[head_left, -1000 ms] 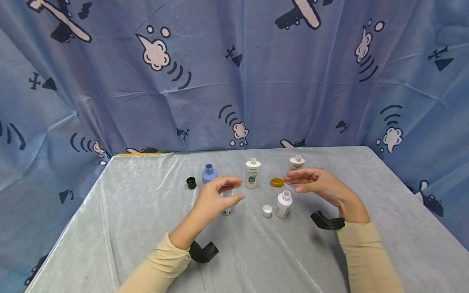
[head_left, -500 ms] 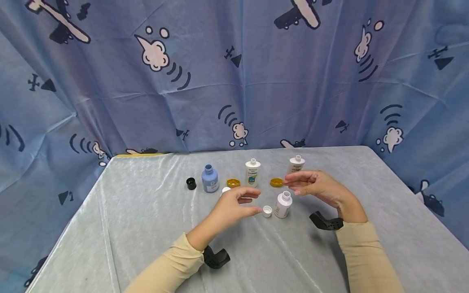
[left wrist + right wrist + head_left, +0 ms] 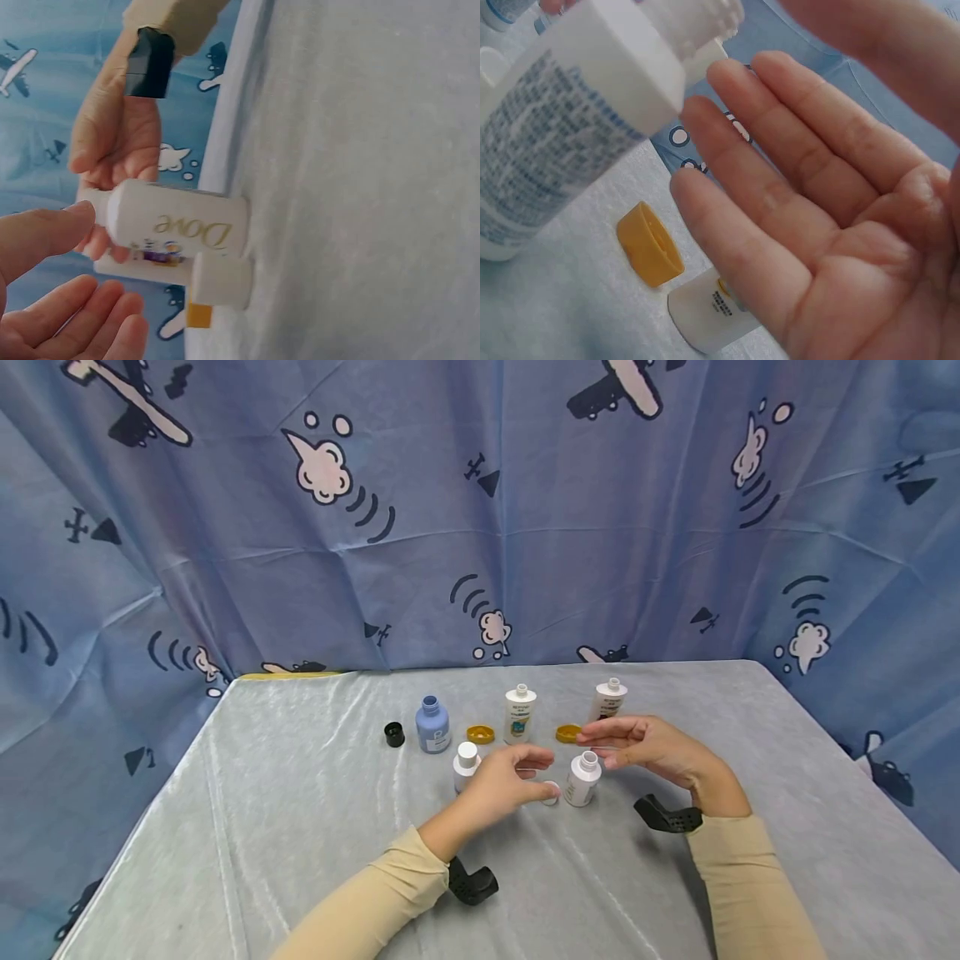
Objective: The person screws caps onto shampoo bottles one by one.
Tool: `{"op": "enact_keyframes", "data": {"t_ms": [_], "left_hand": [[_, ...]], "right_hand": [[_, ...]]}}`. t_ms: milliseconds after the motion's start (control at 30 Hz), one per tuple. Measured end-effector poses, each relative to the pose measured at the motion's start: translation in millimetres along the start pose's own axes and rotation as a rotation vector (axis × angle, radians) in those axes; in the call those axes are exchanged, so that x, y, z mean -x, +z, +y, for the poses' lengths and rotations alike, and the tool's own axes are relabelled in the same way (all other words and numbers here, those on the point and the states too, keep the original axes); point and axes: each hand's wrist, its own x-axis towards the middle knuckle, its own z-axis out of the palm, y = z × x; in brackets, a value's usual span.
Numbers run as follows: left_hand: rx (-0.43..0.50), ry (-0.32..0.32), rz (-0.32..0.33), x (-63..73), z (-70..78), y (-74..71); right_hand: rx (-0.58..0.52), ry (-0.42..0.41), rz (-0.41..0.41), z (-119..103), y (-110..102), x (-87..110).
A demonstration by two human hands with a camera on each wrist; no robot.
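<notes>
An uncapped white Dove bottle (image 3: 581,782) stands upright between my two hands. My left hand (image 3: 501,787) hovers to its left, thumb and fingers apart, above a small white cap (image 3: 551,794) that it partly hides. In the left wrist view the white cap (image 3: 222,279) sits beside the Dove bottle (image 3: 178,216), and the fingers (image 3: 71,319) hold nothing. My right hand (image 3: 660,755) stays just right of the bottle, its fingers loosely extended. In the right wrist view its palm (image 3: 870,255) is bare, close to the bottle's neck (image 3: 697,22).
Behind are a blue open bottle (image 3: 432,728), a black cap (image 3: 394,735), two yellow caps (image 3: 480,734) (image 3: 567,733) and two open white bottles (image 3: 519,714) (image 3: 609,695). A white-capped bottle (image 3: 466,762) stands behind my left hand. A patterned curtain (image 3: 420,527) hangs behind the table.
My left hand has moved right, away from the white-capped bottle, to the loose white cap, uncovering the blue bottle and left yellow cap. My right hand has sunk slightly.
</notes>
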Motion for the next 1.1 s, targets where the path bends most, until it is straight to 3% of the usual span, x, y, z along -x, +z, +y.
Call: {"op": "enact_keyframes", "data": {"t_ms": [533,1100], "left_hand": [[-0.016,-0.039,-0.009,-9.1,-18.7,10.1],[-0.015,-0.042,-0.033,-14.1,-24.1,13.0]], "right_hand": [[-0.035,-0.001,-0.112,8.8,3.3,-8.6],[0.006,0.044,-0.122,12.4,3.4,-9.0]]}}
